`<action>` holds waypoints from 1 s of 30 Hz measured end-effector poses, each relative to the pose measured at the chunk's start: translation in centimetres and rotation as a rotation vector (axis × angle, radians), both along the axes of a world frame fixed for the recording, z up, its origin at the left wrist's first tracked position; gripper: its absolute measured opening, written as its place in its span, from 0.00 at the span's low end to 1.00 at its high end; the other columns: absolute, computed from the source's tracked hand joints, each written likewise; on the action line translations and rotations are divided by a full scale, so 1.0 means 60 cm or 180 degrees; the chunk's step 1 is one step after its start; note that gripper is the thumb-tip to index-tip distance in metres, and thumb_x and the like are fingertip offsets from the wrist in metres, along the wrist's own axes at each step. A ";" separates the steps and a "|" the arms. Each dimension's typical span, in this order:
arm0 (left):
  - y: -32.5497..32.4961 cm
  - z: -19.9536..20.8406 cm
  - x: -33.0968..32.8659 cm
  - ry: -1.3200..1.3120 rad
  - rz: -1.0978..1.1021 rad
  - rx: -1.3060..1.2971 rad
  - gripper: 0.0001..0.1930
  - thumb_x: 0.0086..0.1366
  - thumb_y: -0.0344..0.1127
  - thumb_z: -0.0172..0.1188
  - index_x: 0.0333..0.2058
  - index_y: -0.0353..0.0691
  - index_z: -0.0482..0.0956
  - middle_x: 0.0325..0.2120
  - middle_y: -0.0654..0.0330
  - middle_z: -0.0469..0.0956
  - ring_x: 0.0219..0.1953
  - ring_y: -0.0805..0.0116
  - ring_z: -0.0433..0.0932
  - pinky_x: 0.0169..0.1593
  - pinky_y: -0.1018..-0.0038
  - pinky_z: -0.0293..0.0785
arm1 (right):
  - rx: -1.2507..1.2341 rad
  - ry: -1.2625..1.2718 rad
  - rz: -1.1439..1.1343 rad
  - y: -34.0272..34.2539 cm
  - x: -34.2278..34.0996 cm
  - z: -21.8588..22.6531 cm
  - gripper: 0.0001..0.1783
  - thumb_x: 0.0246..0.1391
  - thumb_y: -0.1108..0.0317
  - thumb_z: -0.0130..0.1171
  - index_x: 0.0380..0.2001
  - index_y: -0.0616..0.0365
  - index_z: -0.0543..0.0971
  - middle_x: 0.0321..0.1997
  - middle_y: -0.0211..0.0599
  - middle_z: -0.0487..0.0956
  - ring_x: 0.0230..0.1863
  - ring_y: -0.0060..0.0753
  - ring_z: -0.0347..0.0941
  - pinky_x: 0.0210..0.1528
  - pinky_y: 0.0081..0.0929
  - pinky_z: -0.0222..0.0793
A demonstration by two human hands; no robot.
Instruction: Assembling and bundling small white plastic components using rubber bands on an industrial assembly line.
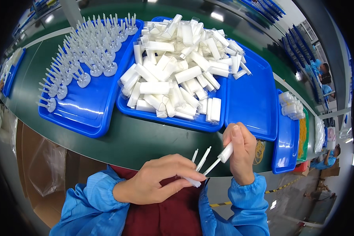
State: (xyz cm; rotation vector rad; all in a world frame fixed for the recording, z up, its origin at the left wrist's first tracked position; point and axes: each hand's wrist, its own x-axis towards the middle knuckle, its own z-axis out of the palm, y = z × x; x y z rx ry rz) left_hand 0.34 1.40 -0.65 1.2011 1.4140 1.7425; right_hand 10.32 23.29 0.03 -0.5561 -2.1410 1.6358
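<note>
My left hand (159, 181) is closed around the base of a small stand with three thin white prongs (201, 160); most of the base is hidden by my fingers. In my right hand (242, 153) is a white cylinder (225, 153) with a clear wrapping. Its lower end meets the tip of the rightmost prong, which leans toward it. Beyond my hands, similar wrapped white cylinders (188, 74) lie heaped in a blue tray (165, 120). Several pronged stands with round clear bases (83, 78) stand in rows in the left blue tray (80, 112).
Right of the heap lies another blue tray (249, 100), with a few cylinders at its far left edge. A narrower blue tray (286, 145) holds bundled white cylinders (292, 105). Yellow rubber bands (259, 151) lie on the green table (145, 135). An open cardboard box (63, 165) stands below left.
</note>
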 end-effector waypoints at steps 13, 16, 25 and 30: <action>-0.017 -0.010 0.001 -0.0174 -0.0045 0.0019 0.12 0.62 0.20 0.66 0.44 0.36 0.81 0.44 0.51 0.82 0.44 0.62 0.83 0.49 0.70 0.79 | -0.0119 0.0133 0.0154 -0.020 -0.001 0.000 0.20 0.71 0.64 0.50 0.22 0.60 0.73 0.22 0.28 0.71 0.26 0.17 0.61 0.29 0.21 0.56; -0.020 -0.015 0.004 -0.0070 0.0115 0.0003 0.13 0.60 0.20 0.67 0.44 0.38 0.82 0.44 0.52 0.83 0.42 0.62 0.84 0.46 0.70 0.79 | 0.0470 0.0323 0.0369 -0.025 0.003 0.008 0.17 0.69 0.68 0.51 0.22 0.60 0.73 0.22 0.30 0.72 0.25 0.21 0.63 0.29 0.24 0.58; -0.025 -0.043 0.006 0.1553 0.1191 0.0484 0.12 0.55 0.26 0.69 0.40 0.40 0.84 0.44 0.54 0.84 0.34 0.62 0.83 0.35 0.73 0.74 | 0.1443 0.0846 0.0814 -0.078 -0.019 0.003 0.10 0.62 0.73 0.54 0.26 0.59 0.77 0.25 0.38 0.76 0.26 0.40 0.69 0.30 0.33 0.63; -0.052 -0.045 -0.023 0.1766 0.1434 0.0012 0.14 0.52 0.23 0.70 0.39 0.41 0.84 0.44 0.55 0.84 0.32 0.62 0.82 0.34 0.71 0.72 | 0.2284 0.0623 0.0619 -0.036 -0.101 0.011 0.10 0.58 0.74 0.59 0.44 0.62 0.80 0.37 0.42 0.78 0.34 0.46 0.74 0.40 0.37 0.70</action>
